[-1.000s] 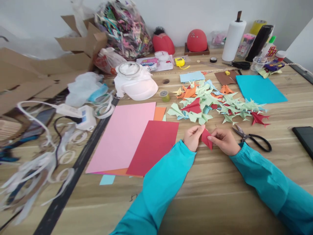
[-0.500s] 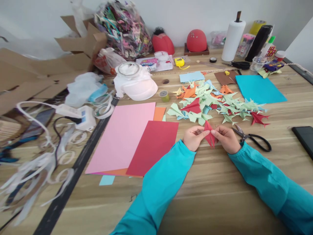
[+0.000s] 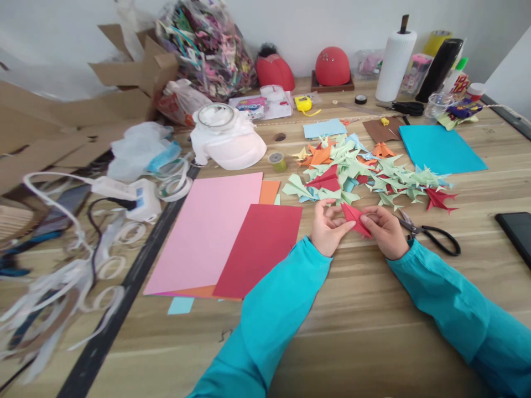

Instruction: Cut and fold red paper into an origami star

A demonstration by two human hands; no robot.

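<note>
Between my hands is a small red folded paper [image 3: 352, 214], pointed at its upper end and tilted to the left. My left hand [image 3: 329, 228] pinches its lower left side with thumb and fingers. My right hand [image 3: 385, 230] grips its right side, thumb on top. Just beyond lies a heap of folded paper pieces [image 3: 348, 160] in green, orange, blue and red. Black-handled scissors [image 3: 440, 237] rest by my right wrist, the blades partly hidden behind the hand. To the left, a red paper sheet [image 3: 261, 249] overlaps a larger pink sheet [image 3: 207, 232].
Bright blue paper [image 3: 442, 148] lies at the back right, a black phone [image 3: 514, 235] at the right edge. A white-wrapped bundle [image 3: 230, 138] stands behind the pink sheet. Cables, a power strip [image 3: 145, 200] and a cardboard box [image 3: 83, 113] crowd the left.
The red folded paper has turned from upright to leaning left, showing a broader face. My left fingers have loosened and spread a little; my right fingers have shifted along its edge.
</note>
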